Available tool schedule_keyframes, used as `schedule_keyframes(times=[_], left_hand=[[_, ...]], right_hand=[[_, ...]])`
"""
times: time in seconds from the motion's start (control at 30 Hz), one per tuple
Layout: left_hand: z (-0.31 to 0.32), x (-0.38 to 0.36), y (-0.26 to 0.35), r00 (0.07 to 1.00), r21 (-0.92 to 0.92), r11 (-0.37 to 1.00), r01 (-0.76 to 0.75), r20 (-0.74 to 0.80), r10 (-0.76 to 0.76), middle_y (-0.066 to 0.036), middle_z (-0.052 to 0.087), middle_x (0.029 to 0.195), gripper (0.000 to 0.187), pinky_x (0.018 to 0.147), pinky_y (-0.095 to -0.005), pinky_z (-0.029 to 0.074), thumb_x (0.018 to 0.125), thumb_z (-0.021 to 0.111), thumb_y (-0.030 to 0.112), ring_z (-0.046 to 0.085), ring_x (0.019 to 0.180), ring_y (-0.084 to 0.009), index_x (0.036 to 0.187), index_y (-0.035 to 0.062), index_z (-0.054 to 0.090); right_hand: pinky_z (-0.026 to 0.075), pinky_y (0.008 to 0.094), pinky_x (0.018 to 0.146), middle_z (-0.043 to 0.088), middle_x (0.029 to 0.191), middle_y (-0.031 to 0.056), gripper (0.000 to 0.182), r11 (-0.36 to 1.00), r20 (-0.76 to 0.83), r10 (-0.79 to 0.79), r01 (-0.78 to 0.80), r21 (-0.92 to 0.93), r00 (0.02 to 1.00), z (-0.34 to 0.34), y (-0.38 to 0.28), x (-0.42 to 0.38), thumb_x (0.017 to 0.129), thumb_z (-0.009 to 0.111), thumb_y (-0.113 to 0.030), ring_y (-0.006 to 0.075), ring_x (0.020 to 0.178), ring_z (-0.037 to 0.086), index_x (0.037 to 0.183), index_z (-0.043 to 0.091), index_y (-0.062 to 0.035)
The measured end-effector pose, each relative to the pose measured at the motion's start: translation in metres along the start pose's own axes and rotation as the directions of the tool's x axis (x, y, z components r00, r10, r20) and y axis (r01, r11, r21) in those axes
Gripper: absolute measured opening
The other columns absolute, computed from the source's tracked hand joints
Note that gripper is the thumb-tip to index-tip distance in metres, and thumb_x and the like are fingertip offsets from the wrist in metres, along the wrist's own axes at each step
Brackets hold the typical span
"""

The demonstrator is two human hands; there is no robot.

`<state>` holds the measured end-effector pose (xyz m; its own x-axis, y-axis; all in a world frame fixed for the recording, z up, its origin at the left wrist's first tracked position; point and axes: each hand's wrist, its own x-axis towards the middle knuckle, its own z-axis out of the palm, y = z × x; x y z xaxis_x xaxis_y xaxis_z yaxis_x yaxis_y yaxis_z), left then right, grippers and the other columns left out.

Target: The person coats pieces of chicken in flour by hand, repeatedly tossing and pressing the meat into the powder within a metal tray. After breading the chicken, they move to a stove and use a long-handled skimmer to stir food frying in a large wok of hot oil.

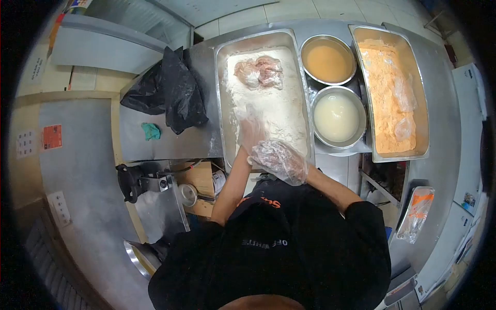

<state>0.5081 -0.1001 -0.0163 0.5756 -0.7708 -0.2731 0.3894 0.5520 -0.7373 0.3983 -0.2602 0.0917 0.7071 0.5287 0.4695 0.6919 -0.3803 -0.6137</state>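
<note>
My left hand (251, 130) is over the near part of a steel tray (224, 111) of white flour (271, 116). Its fingers point away from me, stretched out but smeared by motion, and nothing shows in them. My right hand (279, 159), in a clear crinkled plastic glove, is at the tray's near edge, its fingertips against or very close to the heel of my left hand. The glove's folds hide how its fingers are bent. Pieces of raw meat (260, 72), partly dusted with flour, lie at the tray's far end.
Right of the flour stand a bowl of orange-brown liquid (328, 59) and a bowl of pale liquid (338, 114). Beyond them is a tray of orange powder (385, 93) with clear plastic on it. Black plastic bags (178, 93) and a green crumpled cloth (151, 131) lie left.
</note>
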Motion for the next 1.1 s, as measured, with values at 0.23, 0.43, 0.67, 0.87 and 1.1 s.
schedule_keyframes(times=[0.23,0.43,0.67,0.87,1.1], left_hand=[[-0.002,0.017,0.037,0.740,0.698,-0.703,-0.135,0.543,0.397,-0.011,0.040,0.125,0.054,0.096,-0.0455,0.021,0.082,0.037,0.034,0.035,0.115,-0.0244,0.130,0.0104,0.029],[-0.022,0.013,0.153,0.786,0.175,-0.875,0.451,0.386,0.483,-0.011,0.044,0.121,0.055,0.096,-0.0352,0.027,0.080,0.039,0.031,0.040,0.112,-0.0226,0.130,0.0090,0.027],[-0.103,-0.073,0.157,0.924,0.146,-0.930,0.337,0.136,0.357,-0.011,0.046,0.119,0.058,0.094,-0.0330,0.031,0.079,0.041,0.033,0.044,0.108,-0.0212,0.129,0.0074,0.027],[-0.068,-0.068,0.104,0.823,0.516,-0.684,0.515,-0.077,0.562,-0.011,0.047,0.117,0.057,0.090,-0.0333,0.036,0.080,0.041,0.037,0.047,0.104,-0.0217,0.126,0.0044,0.031],[0.018,0.024,0.092,0.695,0.925,0.101,0.367,-0.345,0.631,-0.010,0.048,0.114,0.057,0.086,-0.0336,0.041,0.081,0.041,0.041,0.050,0.099,-0.0223,0.122,0.0009,0.036]], right_hand=[[0.038,0.0349,0.089,0.051,0.109,0.0099,0.030,0.958,0.037,0.026,-0.036,0.286,0.999,0.035,0.046,-0.007,0.081,0.045,-0.014,0.0239,0.098,0.051,0.110,0.050,-0.0101],[0.040,0.0413,0.085,0.049,0.110,0.0148,0.031,0.792,0.242,0.598,-0.609,-0.033,0.764,0.060,0.126,-0.011,0.078,0.044,-0.012,0.0270,0.093,0.053,0.107,0.049,-0.0032],[0.041,0.0376,0.080,0.053,0.104,0.0164,0.030,0.566,0.009,0.713,-0.568,-0.597,0.701,0.137,0.158,-0.079,0.080,0.038,-0.021,0.0251,0.093,0.052,0.102,0.053,-0.0078],[0.044,0.0366,0.075,0.056,0.096,0.0182,0.026,0.687,0.272,0.720,-0.600,-0.410,0.638,0.153,0.159,-0.111,0.079,0.041,-0.019,0.0266,0.088,0.055,0.095,0.056,-0.0048],[0.047,0.0373,0.067,0.059,0.087,0.0208,0.024,0.618,0.309,0.786,-0.704,-0.350,0.536,0.134,0.200,-0.037,0.078,0.044,-0.016,0.0292,0.082,0.059,0.088,0.058,0.0007]])
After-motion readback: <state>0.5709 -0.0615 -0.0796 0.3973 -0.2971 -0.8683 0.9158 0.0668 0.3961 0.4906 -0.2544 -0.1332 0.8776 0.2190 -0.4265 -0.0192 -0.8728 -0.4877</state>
